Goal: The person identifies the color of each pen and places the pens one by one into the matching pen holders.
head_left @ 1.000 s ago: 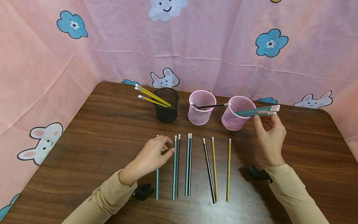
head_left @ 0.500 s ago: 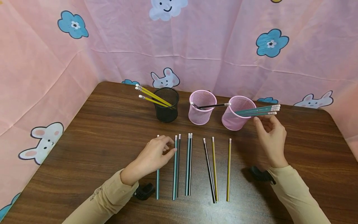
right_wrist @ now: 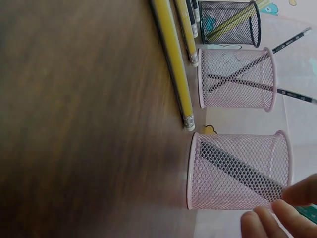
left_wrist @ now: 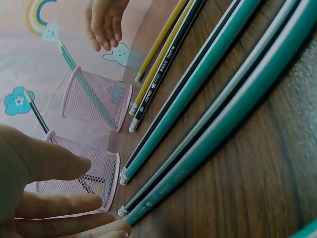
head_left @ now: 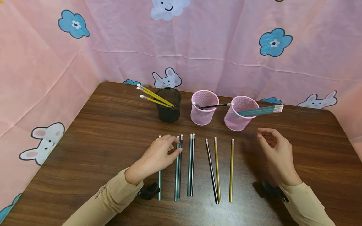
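Observation:
My left hand [head_left: 159, 153] hovers over the left side of the row, fingers loosely bent and holding nothing. Its fingertips are near the eraser ends of a teal pencil [head_left: 176, 175] and a black pencil [head_left: 180, 169] lying side by side. Another teal pencil [head_left: 159, 185] lies partly under this hand. To the right, my right hand [head_left: 278, 153] is empty, fingers relaxed, in front of the right pink mesh cup [head_left: 236, 122]. Several teal pencils [head_left: 258, 111] lean out of that cup toward the right, eraser ends outward.
A black mesh cup [head_left: 168, 114] holds yellow pencils [head_left: 155, 96]. Black pencils [head_left: 216, 106] lean in the middle pink cup [head_left: 201, 117]. Right of the left hand lie a teal-and-black pair [head_left: 190, 166], a black pencil [head_left: 211, 172] crossing a yellow one [head_left: 217, 169], and a lone yellow pencil [head_left: 231, 172].
My right hand has drawn back toward me from the teal pencils in the right cup, and the lowest one now lies against the others. My left hand has shifted slightly right.

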`<state>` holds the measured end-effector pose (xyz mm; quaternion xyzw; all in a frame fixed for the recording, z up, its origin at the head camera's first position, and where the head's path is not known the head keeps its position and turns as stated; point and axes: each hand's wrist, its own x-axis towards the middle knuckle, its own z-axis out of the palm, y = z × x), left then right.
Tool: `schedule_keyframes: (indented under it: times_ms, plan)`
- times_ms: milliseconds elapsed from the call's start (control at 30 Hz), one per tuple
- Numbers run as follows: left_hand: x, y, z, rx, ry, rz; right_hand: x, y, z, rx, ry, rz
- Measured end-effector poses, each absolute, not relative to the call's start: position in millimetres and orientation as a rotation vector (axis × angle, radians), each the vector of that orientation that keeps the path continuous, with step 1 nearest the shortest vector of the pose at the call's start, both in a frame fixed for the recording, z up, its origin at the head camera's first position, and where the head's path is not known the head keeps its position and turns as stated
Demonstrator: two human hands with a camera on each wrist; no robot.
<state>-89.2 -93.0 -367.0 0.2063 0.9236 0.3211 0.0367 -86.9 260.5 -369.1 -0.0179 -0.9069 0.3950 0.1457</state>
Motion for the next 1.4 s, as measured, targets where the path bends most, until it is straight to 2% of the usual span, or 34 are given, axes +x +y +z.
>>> schedule_keyframes:
  times_ms: [467,1400]
  plan:
    - [-97.5,-73.2,-360.2,0.738,2.836,0.920,-67.6,259.6,-366.4,0.104,-2.771,1.054]
    - [-103.5,3.0,-359.1,0.874,2.817,0.497,-63.9,257.5,-371.5,0.221,-2.754,1.084]
